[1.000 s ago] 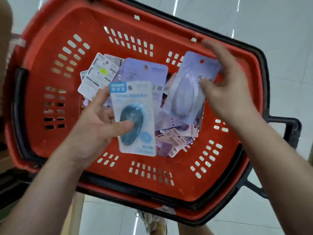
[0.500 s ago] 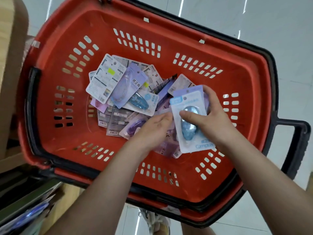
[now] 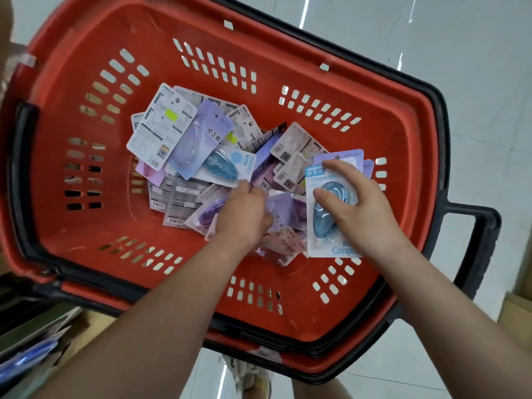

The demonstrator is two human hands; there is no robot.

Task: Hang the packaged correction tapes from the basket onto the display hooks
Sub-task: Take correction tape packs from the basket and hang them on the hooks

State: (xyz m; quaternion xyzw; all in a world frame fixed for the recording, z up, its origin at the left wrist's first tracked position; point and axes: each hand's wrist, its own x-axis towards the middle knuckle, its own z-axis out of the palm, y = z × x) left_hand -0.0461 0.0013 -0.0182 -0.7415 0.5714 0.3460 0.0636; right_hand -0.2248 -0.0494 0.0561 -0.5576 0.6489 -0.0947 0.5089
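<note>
Hands are both reaching down into the red basket [image 3: 403, 145], and I am reading every place from that basket. I am seeing the left hand [image 3: 244, 214] lying palm-down over the middle of the basket floor, forearm slanting in from the near rim, with its fingers curled into the loose pile of correction tape packs [image 3: 201, 156]. Its fingertips are hidden under the knuckles, so I cannot tell whether they are pinching a pack or just touching the heap. I am seeing the right hand [image 3: 362, 208] sitting toward the basket's right wall, wrist bent, forearm coming in over the near right corner. Its thumb is pressing on the front of a blue Campus pack [image 3: 322, 226] and its fingers are wrapping the card's far edge, so this hand is clamped on it; a lilac pack [image 3: 345, 156] is showing just behind the blue one. The blue pack is standing tilted, above the pile's right edge. Most of the other packs are lying in the basket's centre, overlapping, many face down with barcodes showing.
</note>
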